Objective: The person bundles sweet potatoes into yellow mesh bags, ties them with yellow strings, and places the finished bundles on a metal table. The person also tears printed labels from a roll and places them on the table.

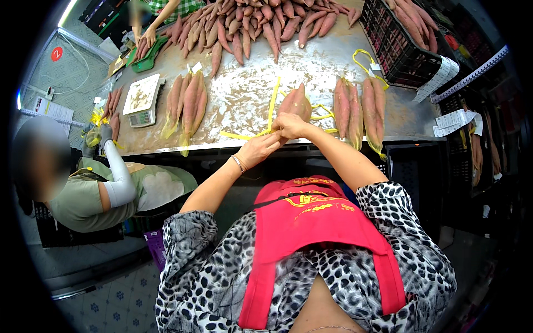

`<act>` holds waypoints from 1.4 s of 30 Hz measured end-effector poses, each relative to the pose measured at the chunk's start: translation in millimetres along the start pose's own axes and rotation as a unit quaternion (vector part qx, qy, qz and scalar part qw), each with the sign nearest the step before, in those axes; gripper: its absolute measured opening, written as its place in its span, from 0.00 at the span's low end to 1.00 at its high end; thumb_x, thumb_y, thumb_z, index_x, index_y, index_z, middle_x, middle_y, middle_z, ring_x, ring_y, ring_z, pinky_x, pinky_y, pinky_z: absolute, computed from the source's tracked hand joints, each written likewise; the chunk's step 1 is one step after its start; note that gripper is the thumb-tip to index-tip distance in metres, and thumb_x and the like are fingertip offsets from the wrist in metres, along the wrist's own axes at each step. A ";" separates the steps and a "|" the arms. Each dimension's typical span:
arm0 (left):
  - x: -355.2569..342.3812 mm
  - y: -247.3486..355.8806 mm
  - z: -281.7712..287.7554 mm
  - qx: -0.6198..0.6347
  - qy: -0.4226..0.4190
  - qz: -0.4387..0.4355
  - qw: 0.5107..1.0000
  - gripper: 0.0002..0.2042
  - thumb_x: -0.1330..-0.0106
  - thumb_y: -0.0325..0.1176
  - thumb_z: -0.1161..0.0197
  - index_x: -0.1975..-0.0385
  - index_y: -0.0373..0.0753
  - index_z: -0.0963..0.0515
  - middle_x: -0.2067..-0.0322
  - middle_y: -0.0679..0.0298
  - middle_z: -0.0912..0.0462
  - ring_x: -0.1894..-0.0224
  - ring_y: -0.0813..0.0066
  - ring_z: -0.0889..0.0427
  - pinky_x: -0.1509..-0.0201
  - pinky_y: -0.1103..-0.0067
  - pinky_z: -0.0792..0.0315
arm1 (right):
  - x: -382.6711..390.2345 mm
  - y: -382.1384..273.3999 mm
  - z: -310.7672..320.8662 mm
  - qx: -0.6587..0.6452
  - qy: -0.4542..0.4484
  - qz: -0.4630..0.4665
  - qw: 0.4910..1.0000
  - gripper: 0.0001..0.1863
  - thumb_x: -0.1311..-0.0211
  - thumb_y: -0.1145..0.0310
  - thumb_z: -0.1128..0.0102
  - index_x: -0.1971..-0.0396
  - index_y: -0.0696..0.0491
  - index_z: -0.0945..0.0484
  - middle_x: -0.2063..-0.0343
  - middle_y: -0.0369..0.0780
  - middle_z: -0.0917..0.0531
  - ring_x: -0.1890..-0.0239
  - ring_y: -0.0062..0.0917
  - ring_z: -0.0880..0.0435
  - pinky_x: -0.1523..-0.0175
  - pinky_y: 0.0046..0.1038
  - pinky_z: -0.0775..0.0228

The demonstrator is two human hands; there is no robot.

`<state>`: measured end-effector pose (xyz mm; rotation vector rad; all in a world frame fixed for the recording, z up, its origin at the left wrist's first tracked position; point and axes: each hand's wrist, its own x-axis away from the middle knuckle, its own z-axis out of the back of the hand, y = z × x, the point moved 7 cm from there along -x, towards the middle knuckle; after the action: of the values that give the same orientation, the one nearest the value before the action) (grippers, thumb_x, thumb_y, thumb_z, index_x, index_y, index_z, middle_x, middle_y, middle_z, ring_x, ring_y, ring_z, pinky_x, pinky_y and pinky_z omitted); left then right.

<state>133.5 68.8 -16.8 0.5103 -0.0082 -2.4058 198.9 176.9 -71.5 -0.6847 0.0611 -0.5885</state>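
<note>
My right hand (291,126) is closed at the near end of a yellow net bag of sweet potatoes (297,102), which lies on the metal table by its front edge. My left hand (260,151) comes in from the left and its closed fingertips meet my right fingers; what they pinch is hidden. Yellow net strips (273,105) lie loose beside and around the bag. To the right rest two more filled net bags, one (348,108) next to another (373,108). Left of my hands lie filled net bags (191,102) with white tags.
A heap of sweet potatoes (266,22) covers the table's far side. A black crate (388,50) with sweet potatoes stands at the far right, a scale (143,100) at left. One co-worker (105,183) handles yellow netting; another person's hands (147,38) are at a green tray (145,60).
</note>
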 end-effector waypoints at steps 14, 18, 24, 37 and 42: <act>67.5 10.6 -82.6 0.336 0.268 0.674 0.601 0.05 0.40 0.19 0.36 0.65 0.31 0.23 0.72 0.62 0.16 0.71 0.80 0.19 0.68 0.81 0.24 | 103.5 0.2 -94.5 -0.497 0.262 -0.246 0.790 0.15 0.46 0.63 0.25 0.66 0.59 0.17 0.74 0.35 0.17 0.71 0.16 0.21 0.63 0.21 0.28; 57.8 20.2 -81.4 0.317 0.263 0.671 0.617 0.04 0.41 0.20 0.34 0.69 0.31 0.22 0.74 0.61 0.16 0.72 0.78 0.17 0.68 0.80 0.23 | 106.7 -3.9 -79.7 -0.358 0.257 -0.319 0.839 0.16 0.46 0.60 0.26 0.67 0.58 0.17 0.75 0.39 0.15 0.70 0.25 0.15 0.62 0.29 0.25; 76.3 15.7 -115.6 0.520 0.243 0.670 0.470 0.07 0.44 0.23 0.29 0.66 0.37 0.17 0.73 0.65 0.15 0.74 0.81 0.20 0.71 0.85 0.28 | 106.8 -8.7 -72.6 -0.224 0.265 -0.262 0.901 0.12 0.37 0.62 0.37 0.69 0.57 0.22 0.70 0.45 0.16 0.64 0.41 0.17 0.58 0.39 0.27; 68.4 8.2 -88.3 0.694 0.236 0.598 0.324 0.15 0.35 0.19 0.40 0.49 0.37 0.28 0.61 0.59 0.16 0.59 0.74 0.19 0.50 0.75 0.24 | 132.3 64.8 -121.1 -0.354 0.225 -0.286 0.862 0.12 0.34 0.65 0.42 0.61 0.60 0.23 0.70 0.47 0.16 0.66 0.36 0.16 0.60 0.36 0.26; 67.0 28.4 -84.8 0.489 0.257 0.603 0.575 0.07 0.32 0.25 0.38 0.57 0.36 0.22 0.62 0.63 0.15 0.62 0.80 0.19 0.56 0.81 0.23 | 133.2 44.4 -105.8 -0.350 0.216 -0.262 0.873 0.11 0.33 0.66 0.42 0.62 0.60 0.25 0.73 0.44 0.18 0.70 0.30 0.17 0.64 0.33 0.27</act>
<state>134.8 15.9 -115.3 1.1601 -1.0997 -0.6265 306.7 72.5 -163.2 -1.2804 0.5429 -1.2696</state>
